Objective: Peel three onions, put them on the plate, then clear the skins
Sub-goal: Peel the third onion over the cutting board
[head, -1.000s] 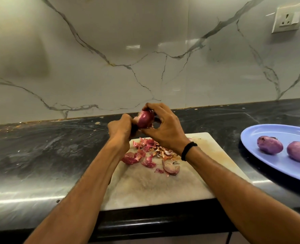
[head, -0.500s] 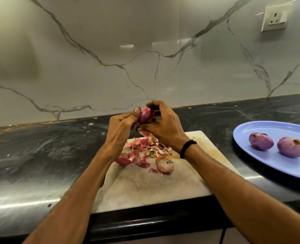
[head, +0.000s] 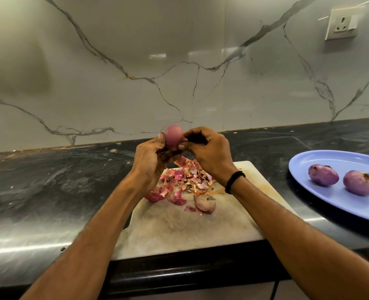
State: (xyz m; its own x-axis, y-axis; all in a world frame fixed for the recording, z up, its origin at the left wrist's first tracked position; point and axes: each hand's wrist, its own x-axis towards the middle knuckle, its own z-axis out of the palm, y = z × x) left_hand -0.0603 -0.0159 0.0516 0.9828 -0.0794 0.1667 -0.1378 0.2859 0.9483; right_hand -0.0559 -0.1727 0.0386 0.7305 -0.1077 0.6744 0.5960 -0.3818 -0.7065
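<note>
Onions: two peeled purple ones (head: 323,175) (head: 360,182) on oval blue plate (head: 309,161); third smooth pink onion (head: 174,135) grasped between left hand (head: 151,163) and right hand (head: 209,154), nearly peeled; papery red skins (head: 183,182) uncleared on pale stone board (head: 179,226).

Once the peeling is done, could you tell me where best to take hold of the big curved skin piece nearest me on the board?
Probably pinch the big curved skin piece by its raised outer rim, from above on the near side: it lies cupped and apart from the skin pile.
</note>
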